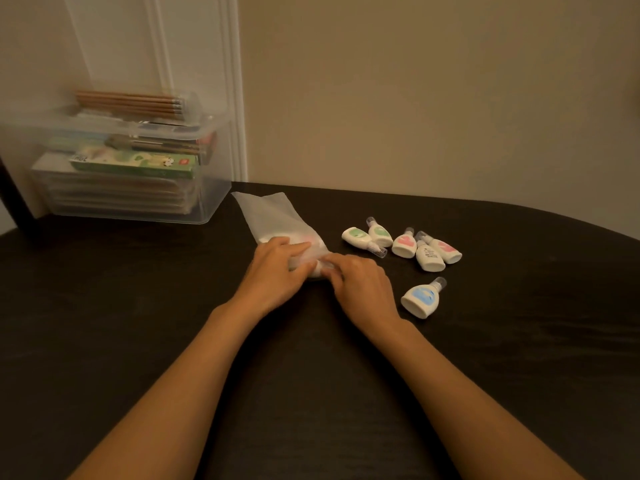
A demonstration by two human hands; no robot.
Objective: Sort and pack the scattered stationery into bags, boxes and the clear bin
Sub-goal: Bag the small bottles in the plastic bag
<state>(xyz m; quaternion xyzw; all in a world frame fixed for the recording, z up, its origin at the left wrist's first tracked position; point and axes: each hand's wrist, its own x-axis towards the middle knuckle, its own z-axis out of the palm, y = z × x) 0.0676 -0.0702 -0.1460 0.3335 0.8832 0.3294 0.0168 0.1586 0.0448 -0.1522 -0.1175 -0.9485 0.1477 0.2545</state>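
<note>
A frosted plastic bag lies on the dark table, its near end bulging with white items that show pink through the film. My left hand holds the bag's near end, fingers curled over the bulge. My right hand pinches the bag's edge beside it. To the right lie several small white correction-tape dispensers: two green-labelled, pink-labelled ones and a blue-labelled one nearest me.
A clear bin stands at the back left against the wall, filled with flat packs and a green box. A bundle of pencils rests on top of it.
</note>
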